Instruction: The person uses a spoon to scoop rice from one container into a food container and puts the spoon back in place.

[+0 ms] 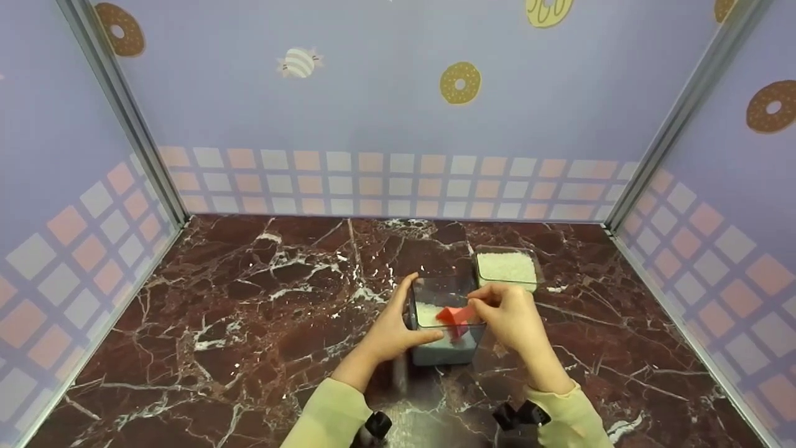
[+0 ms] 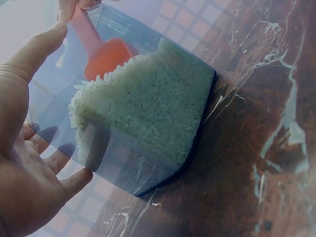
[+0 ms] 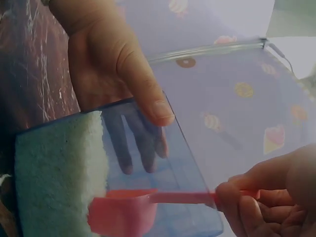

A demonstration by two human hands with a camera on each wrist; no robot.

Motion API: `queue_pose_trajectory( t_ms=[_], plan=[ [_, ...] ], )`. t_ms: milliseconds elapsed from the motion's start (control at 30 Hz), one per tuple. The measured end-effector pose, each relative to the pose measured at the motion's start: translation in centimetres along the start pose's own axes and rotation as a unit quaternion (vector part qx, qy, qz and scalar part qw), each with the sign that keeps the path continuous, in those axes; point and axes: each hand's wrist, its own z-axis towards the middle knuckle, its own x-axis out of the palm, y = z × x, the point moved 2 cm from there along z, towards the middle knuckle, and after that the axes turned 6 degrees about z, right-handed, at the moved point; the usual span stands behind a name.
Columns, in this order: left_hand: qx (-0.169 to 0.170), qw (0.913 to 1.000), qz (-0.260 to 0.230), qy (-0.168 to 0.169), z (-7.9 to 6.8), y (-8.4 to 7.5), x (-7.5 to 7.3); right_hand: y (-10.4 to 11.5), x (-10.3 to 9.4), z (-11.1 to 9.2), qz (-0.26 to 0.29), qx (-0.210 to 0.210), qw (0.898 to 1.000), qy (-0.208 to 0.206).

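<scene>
A clear, bluish square container (image 1: pixel 429 358) stands on the table, partly filled with white rice (image 2: pixel 153 98). My left hand (image 1: pixel 393 330) holds it from the left, thumb at the near rim and fingers along the outer wall. With thumb and fingers my right hand (image 1: pixel 510 314) pinches the handle of a red scoop (image 1: pixel 459 315) over the container's right side. In the right wrist view the scoop's bowl (image 3: pixel 123 217) is inside the container, its tip at the rice surface. The left wrist view shows rice heaped up against the bowl.
Behind my right hand stands a second clear container (image 1: pixel 540 274) with white rice (image 1: pixel 505 266) in it. White grains and specks lie scattered on the dark red marbled table (image 1: pixel 280 336) behind the container. Patterned lilac panels (image 1: pixel 373 112) enclose the back and both sides.
</scene>
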Motion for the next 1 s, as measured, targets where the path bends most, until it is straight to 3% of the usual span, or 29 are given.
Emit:
queue_pose_trajectory(
  t_ms=[133,267,600,700,867,1000],
  plan=[
    [0.001,1.0,-0.008,-0.001,0.0,-0.1,0.1,-0.8,0.3,0.5,0.083,0.054,0.995,0.01],
    [0.001,0.9999,-0.016,-0.002,0.0,-0.1,0.1,-1.2,0.4,0.8,0.169,0.1,0.98,0.008],
    [0.005,0.9997,-0.025,-0.002,0.1,0.0,0.1,-2.8,0.1,1.7,0.253,0.153,0.955,0.004],
    [0.007,0.9997,-0.021,-0.005,0.1,0.1,0.1,-3.3,-0.1,2.0,0.299,0.165,0.94,0.002],
    [0.004,0.9998,-0.017,-0.006,0.2,0.1,0.1,-4.4,-0.7,2.4,0.375,0.194,0.907,0.0],
    [0.005,0.9998,-0.017,-0.006,0.3,0.1,0.1,-5.2,-1.2,2.7,0.391,0.217,0.895,0.011]
  ],
)
